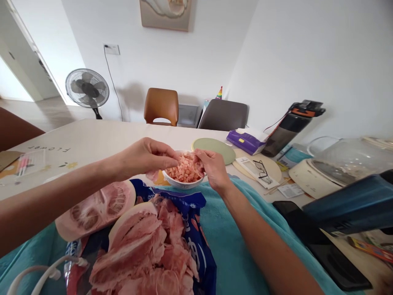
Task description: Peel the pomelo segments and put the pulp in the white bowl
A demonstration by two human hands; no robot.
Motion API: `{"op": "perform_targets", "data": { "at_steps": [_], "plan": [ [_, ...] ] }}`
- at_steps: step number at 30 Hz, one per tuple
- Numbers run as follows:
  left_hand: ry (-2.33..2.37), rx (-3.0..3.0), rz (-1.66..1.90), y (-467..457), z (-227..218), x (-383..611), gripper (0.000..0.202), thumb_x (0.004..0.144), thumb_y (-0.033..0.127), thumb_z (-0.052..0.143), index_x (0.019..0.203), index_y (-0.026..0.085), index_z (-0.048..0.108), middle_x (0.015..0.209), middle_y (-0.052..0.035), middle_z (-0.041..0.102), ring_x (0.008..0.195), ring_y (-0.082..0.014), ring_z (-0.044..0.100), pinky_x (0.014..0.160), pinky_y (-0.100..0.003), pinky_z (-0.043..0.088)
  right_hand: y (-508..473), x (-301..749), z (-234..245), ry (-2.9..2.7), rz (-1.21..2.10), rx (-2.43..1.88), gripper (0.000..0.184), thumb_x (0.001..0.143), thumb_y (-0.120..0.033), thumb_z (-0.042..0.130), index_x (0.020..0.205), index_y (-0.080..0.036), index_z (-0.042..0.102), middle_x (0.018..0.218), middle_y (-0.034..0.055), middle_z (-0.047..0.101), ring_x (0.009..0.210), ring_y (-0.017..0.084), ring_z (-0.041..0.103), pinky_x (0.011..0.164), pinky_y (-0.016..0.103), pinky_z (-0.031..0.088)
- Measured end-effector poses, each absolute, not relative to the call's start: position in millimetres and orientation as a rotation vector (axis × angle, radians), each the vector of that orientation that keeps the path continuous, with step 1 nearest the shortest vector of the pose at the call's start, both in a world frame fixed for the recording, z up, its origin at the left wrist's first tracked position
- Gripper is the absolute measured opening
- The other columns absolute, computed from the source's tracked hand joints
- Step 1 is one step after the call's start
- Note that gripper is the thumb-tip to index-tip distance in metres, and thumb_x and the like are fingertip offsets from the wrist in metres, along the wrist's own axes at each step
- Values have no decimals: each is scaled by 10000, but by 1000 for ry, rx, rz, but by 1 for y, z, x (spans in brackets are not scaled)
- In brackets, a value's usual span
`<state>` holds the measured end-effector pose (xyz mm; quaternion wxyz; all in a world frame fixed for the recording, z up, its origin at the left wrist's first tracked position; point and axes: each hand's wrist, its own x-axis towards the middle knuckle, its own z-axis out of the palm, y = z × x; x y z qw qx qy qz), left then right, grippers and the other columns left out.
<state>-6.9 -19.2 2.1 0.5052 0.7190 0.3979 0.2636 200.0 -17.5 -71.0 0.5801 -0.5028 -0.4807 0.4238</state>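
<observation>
A white bowl (181, 185) full of loose pink pomelo flesh (186, 167) stands between my hands. My left hand (150, 155) reaches over its left side, thumb and fingers closed in a pinch; what they hold is hidden, though a pale pink scrap shows below them. At the right rim, my right hand (213, 166) is closed, with a bit of pink pomelo showing at its fingertips. Nearer me, peeled pomelo rind and membranes (147, 250) lie heaped on a blue plastic bag (206, 262). Beside them rests a hollowed pomelo half (101, 209).
A teal cloth (236, 246) covers my lap and the table edge. On the right are a black phone (322, 246), a blue bottle (350, 205), a dark tumbler (284, 131), glasses (261, 170), a purple tissue pack (245, 142) and a green round mat (215, 149). White cable loops (46, 274) lie lower left.
</observation>
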Motion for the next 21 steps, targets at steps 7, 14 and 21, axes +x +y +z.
{"op": "perform_targets", "data": {
  "at_steps": [7, 14, 21],
  "plan": [
    [709, 2166, 214, -61, 13, -29, 229, 838, 230, 554, 843, 241, 782, 744, -27, 716, 633, -141, 603, 559, -208, 436, -18, 202, -74, -1280, 939, -1299, 265, 733, -305, 624, 509, -168, 590, 376, -58, 418, 347, 63, 338, 360, 216, 228],
    [557, 2359, -37, -92, 8, -22, 133, 821, 186, 569, 701, 222, 616, 663, 33, 597, 609, -95, 489, 576, -209, 348, -18, 201, -75, -1271, 942, -1297, 116, 673, -252, 710, 660, -191, 612, 444, -73, 512, 358, 56, 361, 352, 194, 257],
    [425, 2247, -44, -91, 3, -18, 220, 763, 63, 519, 622, 216, 590, 661, 30, 600, 611, -100, 495, 603, -206, 361, -19, 198, -70, -1039, 1173, -1152, 324, 720, -457, 714, 658, -153, 623, 520, -24, 526, 376, 64, 408, 302, 190, 263]
  ]
}}
